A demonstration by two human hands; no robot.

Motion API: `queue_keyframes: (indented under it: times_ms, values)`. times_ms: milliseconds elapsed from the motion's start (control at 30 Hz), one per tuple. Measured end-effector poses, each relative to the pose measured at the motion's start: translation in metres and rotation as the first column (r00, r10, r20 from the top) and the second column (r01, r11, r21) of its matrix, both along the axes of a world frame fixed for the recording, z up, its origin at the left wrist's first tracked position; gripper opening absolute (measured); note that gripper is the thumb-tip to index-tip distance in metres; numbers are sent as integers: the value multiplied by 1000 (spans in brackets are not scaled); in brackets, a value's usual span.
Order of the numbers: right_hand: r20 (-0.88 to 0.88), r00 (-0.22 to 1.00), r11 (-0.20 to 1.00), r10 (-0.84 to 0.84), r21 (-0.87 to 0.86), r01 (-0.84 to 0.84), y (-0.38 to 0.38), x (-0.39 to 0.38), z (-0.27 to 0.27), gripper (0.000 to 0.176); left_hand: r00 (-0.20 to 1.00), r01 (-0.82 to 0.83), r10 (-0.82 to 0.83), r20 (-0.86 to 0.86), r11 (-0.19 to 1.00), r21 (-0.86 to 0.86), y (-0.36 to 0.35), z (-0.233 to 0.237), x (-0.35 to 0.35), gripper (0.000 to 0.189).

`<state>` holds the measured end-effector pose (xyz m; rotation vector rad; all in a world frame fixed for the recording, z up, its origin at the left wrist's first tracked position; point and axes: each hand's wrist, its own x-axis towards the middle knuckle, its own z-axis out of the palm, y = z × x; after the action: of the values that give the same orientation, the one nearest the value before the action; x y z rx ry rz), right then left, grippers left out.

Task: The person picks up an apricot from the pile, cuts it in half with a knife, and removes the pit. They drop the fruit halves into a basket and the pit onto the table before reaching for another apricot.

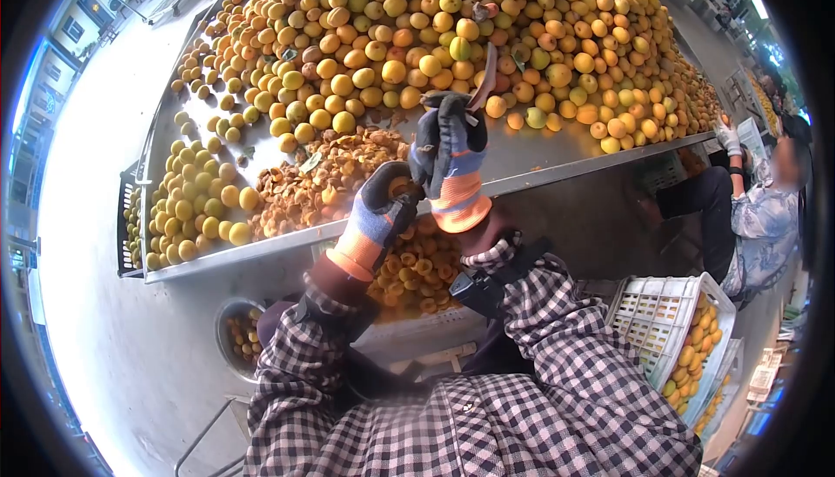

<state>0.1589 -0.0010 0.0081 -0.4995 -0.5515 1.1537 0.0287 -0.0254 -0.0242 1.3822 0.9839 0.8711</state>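
Note:
My left hand [380, 210], in a dark-palmed glove with an orange cuff, is closed around an apricot [401, 186], mostly hidden by the fingers. Close beside it, my right hand [450, 148] wears a matching glove and grips a knife [487, 79], whose curved blade points up and away from me. Both hands are above the front edge of a metal table [557, 153]. Beyond them rises a large heap of whole apricots [426, 51]. A pile of brownish apricot pieces [322, 173] lies left of my hands. Below them are halved apricots [417, 270].
Greenish-yellow apricots [187, 199] are grouped at the table's left corner. A metal bucket [228, 342] with fruit stands lower left. To the right, a white plastic crate [657, 316] holds more apricots. Another person [765, 225] sits at the right, one gloved hand near the table.

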Motion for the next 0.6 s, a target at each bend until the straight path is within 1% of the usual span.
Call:
queue_keyframes:
  times_ms: [33,67,100,133,167,200,233,267,300,333,367,400,433,467,500,533,600]
  values:
    - [92,996,1000,8,-27,-6,0,-1,-2,32,1000,0,0,1,1000,-3,2,-3,0,30]
    - [92,996,1000,11,-29,-9,1,-1,-3,32,1000,18,-18,10,999,41,5,-6,-1,30]
    - [52,999,996,1,-89,3,1,0,-3,32,999,32,-34,17,996,86,7,-8,-4,30]
    - [13,1000,989,-11,-144,12,3,1,-2,31,1000,25,-27,15,996,90,8,-7,-6,30]
    - [-18,1000,985,-7,-171,4,7,3,-4,30,998,60,-60,0,987,146,11,-5,-5,30]
    - [-80,997,985,-15,-173,1,10,6,-4,20,995,99,-98,-16,975,199,13,-3,-4,30]
    - [-62,998,990,-6,-142,-3,11,8,-2,19,994,104,-93,-62,973,205,14,-3,-2,30]
    - [-43,999,993,3,-114,-8,11,9,-1,19,994,105,-96,-58,974,201,13,-4,0,30]
    - [-41,999,993,1,-117,-6,11,10,1,19,995,96,-98,1,981,171,13,-5,1,30]
    - [35,999,998,3,-56,-1,10,9,7,19,994,87,-96,58,986,141,14,-1,2,31]
    - [110,994,1000,1,3,-1,9,8,10,20,994,88,-97,59,986,139,13,3,1,31]
    - [109,994,1000,-2,-3,2,9,9,10,20,991,90,-83,105,994,-62,11,10,-2,32]
    - [162,986,999,-27,25,23,10,9,12,22,987,97,-60,146,961,-259,9,15,-2,33]
    - [213,976,997,-53,58,41,12,9,16,23,988,98,-62,144,960,-261,10,14,-1,33]
    - [149,985,992,-83,106,68,13,13,20,26,987,83,-47,152,967,-240,10,11,1,34]
    - [148,985,992,-84,103,69,13,16,24,26,986,67,-31,165,973,-219,10,10,3,34]
    - [113,991,988,-76,139,61,13,21,26,27,983,80,-38,181,969,-232,10,12,5,35]
